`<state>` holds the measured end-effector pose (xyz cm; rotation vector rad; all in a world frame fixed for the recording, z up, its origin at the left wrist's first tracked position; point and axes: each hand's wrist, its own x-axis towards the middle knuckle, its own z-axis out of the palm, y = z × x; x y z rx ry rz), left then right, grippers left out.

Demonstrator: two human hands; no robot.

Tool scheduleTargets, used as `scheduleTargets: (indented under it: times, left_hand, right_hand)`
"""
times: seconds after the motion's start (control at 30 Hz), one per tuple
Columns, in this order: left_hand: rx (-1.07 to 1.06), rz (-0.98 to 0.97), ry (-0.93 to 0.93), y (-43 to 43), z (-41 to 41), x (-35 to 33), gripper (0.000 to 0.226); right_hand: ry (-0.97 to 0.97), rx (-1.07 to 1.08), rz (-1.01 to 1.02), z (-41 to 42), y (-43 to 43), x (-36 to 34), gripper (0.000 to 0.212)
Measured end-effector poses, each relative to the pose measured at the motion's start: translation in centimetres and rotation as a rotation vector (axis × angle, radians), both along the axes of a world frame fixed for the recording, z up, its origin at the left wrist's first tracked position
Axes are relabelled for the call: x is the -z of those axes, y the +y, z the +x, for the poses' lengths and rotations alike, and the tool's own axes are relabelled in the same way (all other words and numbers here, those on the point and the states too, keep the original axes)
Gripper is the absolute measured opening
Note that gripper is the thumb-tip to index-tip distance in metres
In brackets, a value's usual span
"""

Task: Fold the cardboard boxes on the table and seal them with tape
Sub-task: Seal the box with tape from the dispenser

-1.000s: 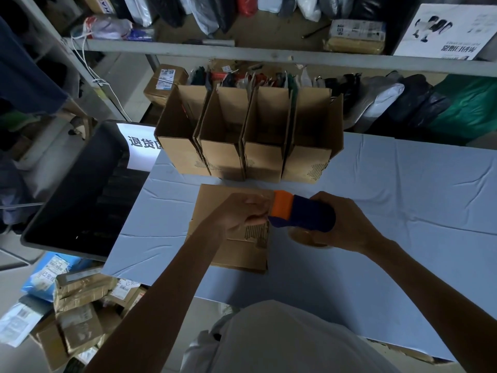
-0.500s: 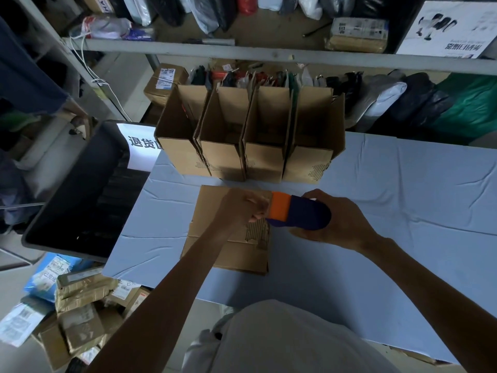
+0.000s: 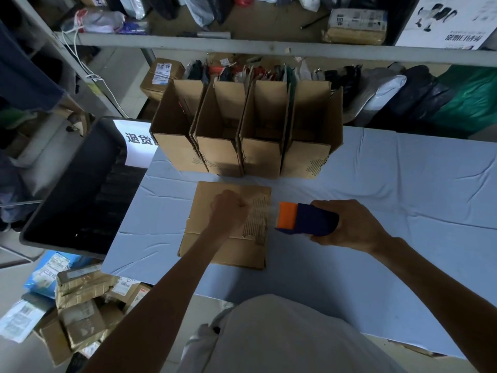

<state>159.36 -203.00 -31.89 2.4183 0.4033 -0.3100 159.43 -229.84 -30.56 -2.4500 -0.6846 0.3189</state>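
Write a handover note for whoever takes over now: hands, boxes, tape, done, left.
Left hand: fist over the flat box, apparently pinching the tape end.
Right hand: grips the tape dispenser, just right of that box.
Four boxes stand in a row at the back of the table, tops open.
Done: those four are set up; bottom seams not visible.
Left: fold and tape the flat box, then seal the rest.

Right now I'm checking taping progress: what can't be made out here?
All in the head view:
The left hand: its back hides what the fingers pinch, if anything.
Any tape between it and the tape dispenser: too faint to confirm.
The tape roll: covered by the right hand.
The upright boxes: insides too dark to see bottoms.
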Motion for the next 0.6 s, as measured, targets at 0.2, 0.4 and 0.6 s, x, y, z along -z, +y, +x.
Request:
scheduleTargets:
  times: [0.2, 0.4, 0.6]
  left_hand:
    - [-0.087, -0.035, 0.012, -0.7, -1.5, 0.1, 0.03]
    - [-0.02, -0.082, 0.023, -0.7, -0.6, 0.7, 0.021]
    - [-0.034, -0.09, -0.038, -0.8, -1.0, 1.3, 0.016]
  right_hand:
    - [0.023, -0.014, -0.067, -0.7, -0.4, 0.6, 0.045]
    - [-0.079, 0.011, -0.198, -0.1, 0.0, 0.0, 0.054]
    - [-0.074, -0.013, -0.265, 0.6, 0.3, -0.2, 0.06]
